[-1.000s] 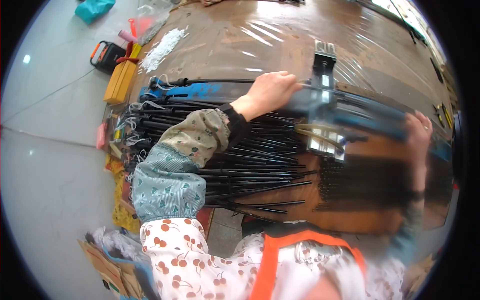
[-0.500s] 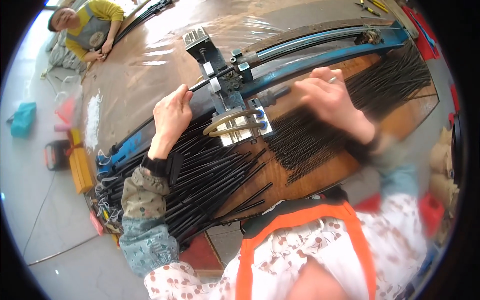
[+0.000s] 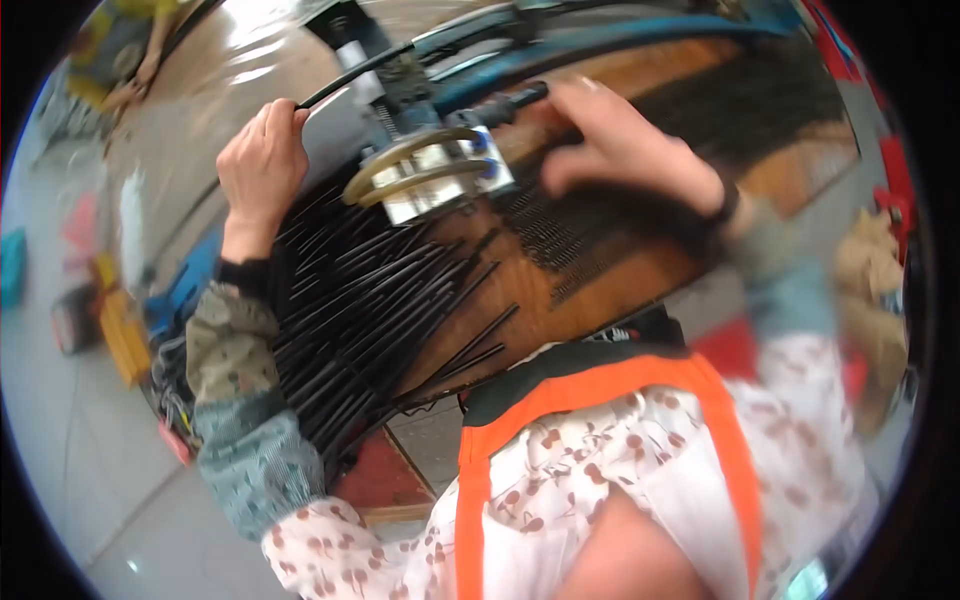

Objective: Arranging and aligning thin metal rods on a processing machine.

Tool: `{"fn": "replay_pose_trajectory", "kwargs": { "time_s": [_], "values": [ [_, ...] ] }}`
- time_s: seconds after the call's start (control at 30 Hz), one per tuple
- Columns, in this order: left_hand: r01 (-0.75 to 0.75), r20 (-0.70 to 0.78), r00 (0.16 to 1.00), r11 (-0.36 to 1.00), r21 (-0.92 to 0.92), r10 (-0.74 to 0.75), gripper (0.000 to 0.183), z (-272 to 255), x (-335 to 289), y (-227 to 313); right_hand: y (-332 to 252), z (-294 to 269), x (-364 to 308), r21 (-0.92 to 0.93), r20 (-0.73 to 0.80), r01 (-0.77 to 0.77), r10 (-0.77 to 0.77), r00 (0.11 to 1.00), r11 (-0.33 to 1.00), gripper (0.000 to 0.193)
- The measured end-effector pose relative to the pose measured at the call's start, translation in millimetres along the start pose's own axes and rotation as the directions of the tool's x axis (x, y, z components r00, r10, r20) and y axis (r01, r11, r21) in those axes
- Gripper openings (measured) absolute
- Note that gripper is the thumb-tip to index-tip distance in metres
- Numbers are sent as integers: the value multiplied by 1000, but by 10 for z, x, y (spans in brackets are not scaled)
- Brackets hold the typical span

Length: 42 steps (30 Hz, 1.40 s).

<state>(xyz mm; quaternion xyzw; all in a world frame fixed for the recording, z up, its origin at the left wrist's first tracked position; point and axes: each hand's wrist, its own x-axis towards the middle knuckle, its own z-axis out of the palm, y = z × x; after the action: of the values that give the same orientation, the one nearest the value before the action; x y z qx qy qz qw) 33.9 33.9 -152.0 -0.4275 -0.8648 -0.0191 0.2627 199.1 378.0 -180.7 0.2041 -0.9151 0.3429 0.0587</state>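
Left hand [image 3: 262, 158] pinches a black rod [image 3: 345, 78]; feed it straight into the machine [image 3: 430, 165] beside it, while the right hand [image 3: 625, 145], loosely curled, steadies the handle [image 3: 510, 100].

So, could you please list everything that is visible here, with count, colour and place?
black rods: many, black, piled on the bench under the left forearm
rod in hand: one, black, running from the left hand into the machine
machine head: one, metal with brass-coloured rings, bench centre
blue arm: one, blue, top of the bench
wooden bench: one, brown, centre
other person: one, yellow top, upper left, blurred
floor clutter: several, yellow, red and blue, left floor
left hand: pinching the rod end
right hand: on the machine's dark handle, blurred
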Motion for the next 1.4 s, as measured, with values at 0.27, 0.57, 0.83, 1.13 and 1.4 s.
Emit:
{"fn": "replay_pose_trajectory", "kwargs": {
  "time_s": [0.27,0.57,0.83,1.13,1.4],
  "values": [
    [95,3,995,973,209,-98,15,-91,-585,-656,-108,344,-311,-164,122,349,-332,935,923,34],
    [318,402,847,937,144,-349,31,-652,-1425,418,-474,249,-73,-170,273,397,-344,898,902,15],
    [329,398,895,900,-286,-200,14,-620,-1415,160,-665,255,-206,230,372,-139,45,927,963,13],
    [279,309,941,839,-468,-140,27,-493,-652,1089,-505,591,-44,109,116,-33,20,993,993,21],
    [137,256,967,850,-509,-2,13,-473,-590,1516,-492,927,-251,276,-217,115,-55,975,954,12]
  ]
}}
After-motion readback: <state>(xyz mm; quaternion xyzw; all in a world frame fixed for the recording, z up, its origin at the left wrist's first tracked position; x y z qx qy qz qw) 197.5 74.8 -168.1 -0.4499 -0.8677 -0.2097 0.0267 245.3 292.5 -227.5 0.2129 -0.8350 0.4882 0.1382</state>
